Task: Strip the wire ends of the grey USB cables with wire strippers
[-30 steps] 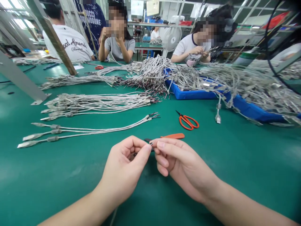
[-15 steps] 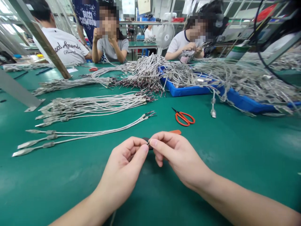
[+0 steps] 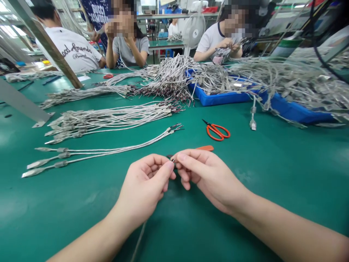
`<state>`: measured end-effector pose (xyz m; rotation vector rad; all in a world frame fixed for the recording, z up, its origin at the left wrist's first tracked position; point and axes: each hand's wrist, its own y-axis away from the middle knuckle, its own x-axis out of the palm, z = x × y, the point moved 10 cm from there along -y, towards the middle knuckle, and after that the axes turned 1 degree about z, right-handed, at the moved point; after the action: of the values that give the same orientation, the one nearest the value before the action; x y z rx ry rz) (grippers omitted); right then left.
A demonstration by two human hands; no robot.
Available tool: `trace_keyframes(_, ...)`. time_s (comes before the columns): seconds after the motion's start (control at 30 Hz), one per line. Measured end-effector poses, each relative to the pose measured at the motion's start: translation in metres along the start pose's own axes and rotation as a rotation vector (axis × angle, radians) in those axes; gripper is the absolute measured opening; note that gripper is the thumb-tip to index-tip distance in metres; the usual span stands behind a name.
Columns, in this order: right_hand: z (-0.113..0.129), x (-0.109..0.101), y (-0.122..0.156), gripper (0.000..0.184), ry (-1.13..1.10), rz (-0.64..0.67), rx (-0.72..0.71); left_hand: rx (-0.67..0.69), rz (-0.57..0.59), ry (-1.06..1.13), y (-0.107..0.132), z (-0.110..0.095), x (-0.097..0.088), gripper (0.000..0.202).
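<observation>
The cables (image 3: 109, 118) look plastic-coated, the scissors' handles (image 3: 217, 131) smooth plastic, the tabletop (image 3: 272, 174) faintly glossy.

This looks like a cable workshop on a factory floor: a long, green-topped worktable (image 3: 272, 174) carries a big tangled heap of thin white cables (image 3: 177, 72) with loose wire ends, shallow blue plastic trays (image 3: 226, 100) piled with more, and orange-handled scissors (image 3: 217, 127). Across it, a person in a white T-shirt with a dark collar (image 3: 208, 43) works with hands raised, a round white fan (image 3: 191, 34) and long shelves (image 3: 160, 16) behind.
</observation>
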<state>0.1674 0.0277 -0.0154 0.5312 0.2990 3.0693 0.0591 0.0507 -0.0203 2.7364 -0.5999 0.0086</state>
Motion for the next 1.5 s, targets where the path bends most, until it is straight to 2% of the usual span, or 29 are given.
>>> trace_keyframes(0.1, -0.004, 0.003, 0.000, 0.019, -0.143, 0.039, 0.049, -0.009, 0.000, 0.058, 0.000, 0.003, 0.000, 0.022)
trace_keyframes(0.2, -0.005, 0.003, 0.000, 0.016, -0.162, 0.040, 0.058, -0.002, -0.007, 0.059, 0.000, 0.002, -0.001, 0.022)
trace_keyframes(0.57, -0.004, 0.002, 0.001, 0.018, -0.071, 0.020, 0.042, 0.016, -0.035, 0.042, 0.001, -0.003, 0.000, 0.018)
trace_keyframes(0.67, 0.001, 0.000, 0.001, 0.016, 0.020, -0.009, 0.002, 0.031, -0.039, 0.019, 0.002, -0.004, 0.000, 0.019)
trace_keyframes(0.9, 0.011, -0.005, 0.002, 0.016, 0.164, -0.072, -0.077, -0.002, 0.029, 0.068, 0.002, 0.001, 0.007, 0.022)
trace_keyframes(1.03, 0.008, -0.008, 0.001, 0.017, 0.132, -0.087, -0.068, 0.020, 0.061, 0.095, 0.002, 0.003, 0.011, 0.019)
trace_keyframes(1.3, -0.007, -0.007, -0.004, 0.019, -0.008, -0.036, 0.028, 0.025, 0.094, 0.026, -0.003, 0.010, 0.015, 0.019)
trace_keyframes(1.5, -0.007, -0.001, -0.003, 0.020, -0.038, 0.006, 0.040, 0.066, 0.059, 0.089, -0.004, 0.009, 0.012, 0.020)
